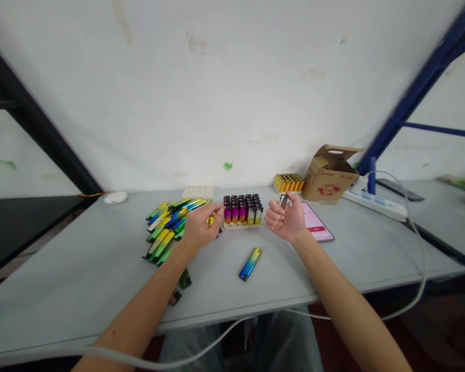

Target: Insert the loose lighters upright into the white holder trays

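Note:
My left hand is closed beside the pile of colourful lighters, with a bit of yellow showing at its fingers, apparently a lighter. My right hand is wrapped round a lighter, whose dark metal top sticks up from the fist; its body is hidden. Between my hands stands a white tray holding upright lighters in rows, purple at the front left and yellow at the front right, with black tops. A single blue and yellow lighter lies on the table in front of the tray.
A pale empty tray and a tray of orange-yellow lighters are by the wall. An open cardboard box, a tablet and a power strip stand right. A white case lies left; a white cable crosses the front.

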The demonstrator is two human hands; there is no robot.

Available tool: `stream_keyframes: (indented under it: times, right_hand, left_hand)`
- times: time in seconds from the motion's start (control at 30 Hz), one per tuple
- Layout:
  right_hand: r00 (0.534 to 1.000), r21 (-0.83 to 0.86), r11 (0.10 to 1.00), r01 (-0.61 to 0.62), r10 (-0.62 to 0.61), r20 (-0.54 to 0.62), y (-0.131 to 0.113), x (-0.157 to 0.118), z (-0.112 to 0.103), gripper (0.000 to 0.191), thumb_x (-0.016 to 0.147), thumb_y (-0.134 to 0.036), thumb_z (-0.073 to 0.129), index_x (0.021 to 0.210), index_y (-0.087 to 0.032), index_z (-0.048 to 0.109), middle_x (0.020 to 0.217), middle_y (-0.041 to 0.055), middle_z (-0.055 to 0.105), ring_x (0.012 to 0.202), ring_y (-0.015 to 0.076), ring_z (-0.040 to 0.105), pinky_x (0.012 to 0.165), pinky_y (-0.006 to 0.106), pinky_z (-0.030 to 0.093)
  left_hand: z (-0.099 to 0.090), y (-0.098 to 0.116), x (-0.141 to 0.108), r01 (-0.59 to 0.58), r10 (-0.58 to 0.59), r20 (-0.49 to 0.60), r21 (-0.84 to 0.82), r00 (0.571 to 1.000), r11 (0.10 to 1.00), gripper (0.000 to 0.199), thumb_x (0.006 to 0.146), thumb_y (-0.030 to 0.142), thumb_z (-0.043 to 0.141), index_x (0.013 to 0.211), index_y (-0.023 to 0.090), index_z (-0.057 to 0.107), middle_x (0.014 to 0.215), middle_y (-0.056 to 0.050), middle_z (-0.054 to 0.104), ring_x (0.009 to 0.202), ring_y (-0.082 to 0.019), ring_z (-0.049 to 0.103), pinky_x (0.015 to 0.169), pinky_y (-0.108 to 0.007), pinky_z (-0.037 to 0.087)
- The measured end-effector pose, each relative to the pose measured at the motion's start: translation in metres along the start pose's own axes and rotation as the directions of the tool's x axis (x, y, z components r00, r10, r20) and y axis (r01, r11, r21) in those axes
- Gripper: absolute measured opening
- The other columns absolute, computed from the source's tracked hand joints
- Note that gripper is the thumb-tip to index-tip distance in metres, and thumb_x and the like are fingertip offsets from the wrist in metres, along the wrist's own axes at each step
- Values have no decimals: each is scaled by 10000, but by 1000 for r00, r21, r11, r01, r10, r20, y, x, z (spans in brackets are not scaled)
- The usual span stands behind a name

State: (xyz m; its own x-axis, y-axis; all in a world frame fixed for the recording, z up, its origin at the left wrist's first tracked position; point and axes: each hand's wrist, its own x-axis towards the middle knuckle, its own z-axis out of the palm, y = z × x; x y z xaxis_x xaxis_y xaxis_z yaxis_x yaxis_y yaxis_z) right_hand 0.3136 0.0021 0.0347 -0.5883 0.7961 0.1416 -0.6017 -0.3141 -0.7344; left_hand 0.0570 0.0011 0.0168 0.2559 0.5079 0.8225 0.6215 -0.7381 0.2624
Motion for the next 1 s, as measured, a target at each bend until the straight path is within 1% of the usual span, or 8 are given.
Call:
stream_keyframes:
  times: [0.1, 0.2, 0.37, 0.57, 0.67, 0.77, 1.0]
  right_hand:
    - [999, -52, 999, 9, -10, -36, 2, 3, -2, 516, 793, -605, 476, 497, -231, 281, 435, -95, 161, 381, 70, 114, 356, 193, 219]
    - [995, -100, 995, 25, -34, -89, 4, 6, -1, 468, 762, -565, 495, 494, -228, 310, 432, -95, 172, 376, 66, 104, 343, 189, 202]
    - [977, -139, 988, 61, -87, -193, 7, 8, 3, 454, 794, -562, 437, 509, -228, 323, 442, -99, 170, 384, 61, 67, 334, 174, 179]
    - [960, -172, 985, 28, -74, -269, 9, 11, 6, 439, 807, -540, 396, 508, -225, 334, 451, -98, 164, 390, 61, 51, 333, 167, 152]
    - [960, -196, 981, -2, -53, -275, 10, 12, 6, 433, 805, -543, 399, 514, -227, 342, 451, -99, 167, 383, 65, 67, 335, 172, 160]
    - [967, -205, 978, -30, -24, -254, 12, 12, 4, 428, 803, -542, 392, 516, -229, 341, 449, -96, 169, 382, 69, 76, 339, 176, 167]
    - [980, -206, 978, -40, -2, -201, 13, 11, 6, 405, 786, -524, 397, 517, -226, 352, 454, -95, 176, 387, 65, 67, 344, 177, 162]
  left_hand:
    - [0, 0, 0, -15, 15, -4, -3, 1000, 1000, 239, 941, 260, 478, 879, 166, 689, 807, -58, 750, 725, -176, 697, 687, -282, 522]
    - [-1, 0, 0, -5, 5, 6, 0, 1000, 1000, 247, 941, 270, 475, 877, 169, 691, 813, -59, 753, 734, -181, 701, 691, -287, 525]
    - [-1, 0, 0, 28, -28, 24, 1, 999, 1000, 268, 941, 289, 461, 878, 175, 694, 820, -61, 757, 746, -183, 702, 707, -294, 529]
    - [-1, 1, 0, 44, -44, 37, 6, 998, 999, 291, 947, 301, 439, 864, 183, 692, 811, -63, 756, 749, -188, 704, 699, -299, 532]
    - [0, 1, 0, 60, -61, 49, 6, 997, 998, 299, 951, 303, 430, 853, 189, 687, 805, -63, 754, 748, -188, 701, 694, -302, 532]
    - [0, 0, 0, 67, -68, 49, 20, 997, 998, 317, 959, 305, 413, 835, 192, 682, 791, -61, 750, 740, -186, 697, 698, -301, 531]
    - [1, -2, -1, 31, -32, 33, 30, 999, 999, 333, 972, 292, 403, 832, 174, 681, 759, -68, 736, 707, -186, 692, 666, -293, 521]
